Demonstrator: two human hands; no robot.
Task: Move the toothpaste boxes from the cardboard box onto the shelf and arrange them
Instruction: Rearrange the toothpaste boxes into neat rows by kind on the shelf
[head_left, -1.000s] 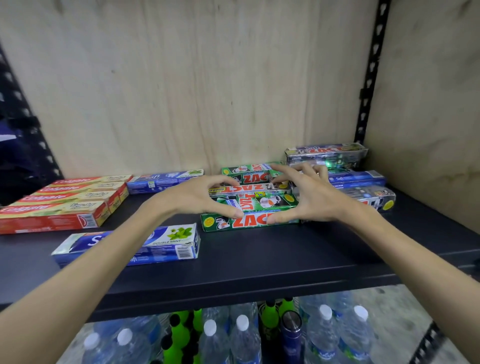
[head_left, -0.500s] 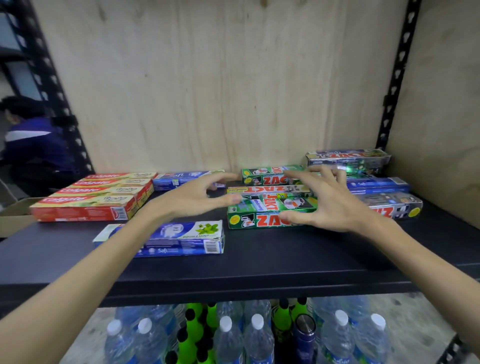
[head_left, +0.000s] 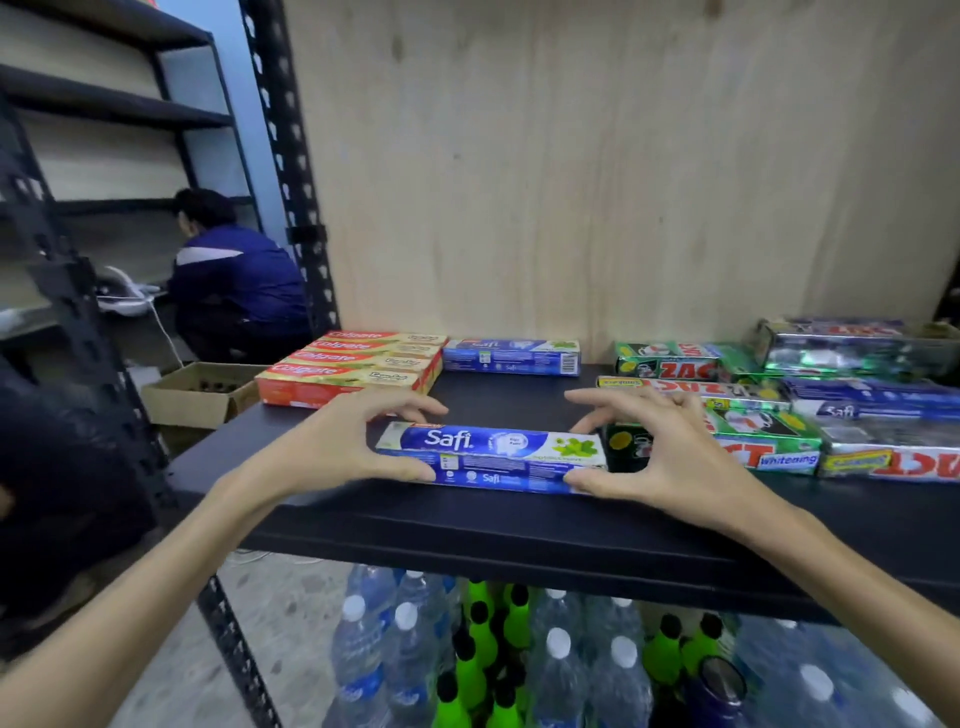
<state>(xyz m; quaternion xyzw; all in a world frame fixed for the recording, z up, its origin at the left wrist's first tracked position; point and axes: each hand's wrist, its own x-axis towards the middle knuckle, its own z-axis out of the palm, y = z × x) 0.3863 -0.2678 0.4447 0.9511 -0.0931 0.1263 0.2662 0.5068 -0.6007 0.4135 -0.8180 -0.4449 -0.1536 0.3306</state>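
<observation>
Below the black shelf (head_left: 519, 535) I can see clear water bottles (head_left: 558, 675) with white caps and green bottles (head_left: 475, 670) with black caps crowded together on the level underneath. On the shelf itself, near its front edge, lies a blue Safi box (head_left: 491, 457), flat and lengthwise across my view. My left hand (head_left: 337, 447) is on its left end, thumb against the front face and fingers curled over the back edge; my right hand (head_left: 670, 452) does the same at the right end, so both hands are clamped on the one box, well apart from each other with the length of the box between them. Just beside my right hand, to the right, a cluster of green Zact boxes (head_left: 763, 447) lies flat, some stacked, with silvery boxes (head_left: 841, 345) and another blue box (head_left: 872, 397) among them reaching toward the back right corner. Further back on the left, a row of red Colgate boxes (head_left: 353, 369) sits side by side, touching, and just to their right a second Safi box (head_left: 511, 356) lies against the plywood back panel (head_left: 597, 182). Beyond the left upright of the rack, an open cardboard box (head_left: 200, 397) rests on the floor, and behind it a person in a dark blue jacket (head_left: 234, 286) crouches at another set of shelves.
</observation>
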